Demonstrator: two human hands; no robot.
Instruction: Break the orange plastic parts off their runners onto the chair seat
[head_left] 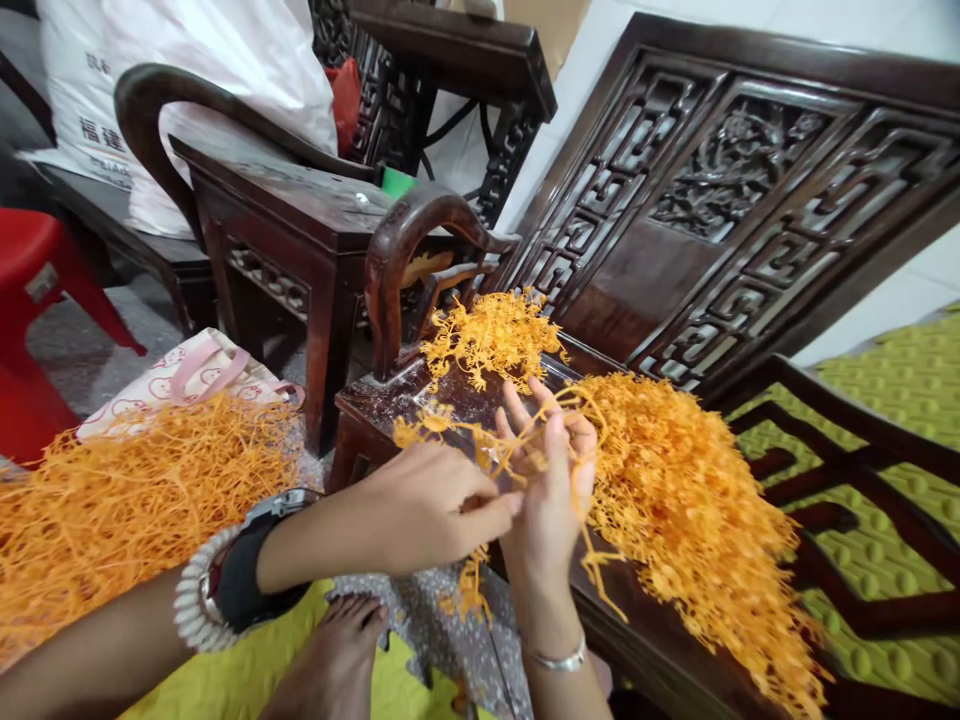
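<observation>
1. Head view, only one we've got. Our left hand is pinched shut on a thin orange strand, thumb and fingers closed on the bit that runs over to the other hand. Our right hand is palm up with fingers spread, loosely holding a tangle of the same orange strands.

2. Progress, as a guess: looks like we're partway. A big heap of branchy orange pieces sits just right of the hands on the dark wooden bench, and a smaller clump lies just beyond the fingertips. That heap still looks bushy, so plenty left.

3. Far to the left of the hands there's a wide pile of straighter strands, maybe the finished stuff, can't say for sure.

4. Containers: a pink-and-white bag lies behind that left pile; what's in it we can't tell. White sacks sit on the far chair, contents hidden too.
</observation>
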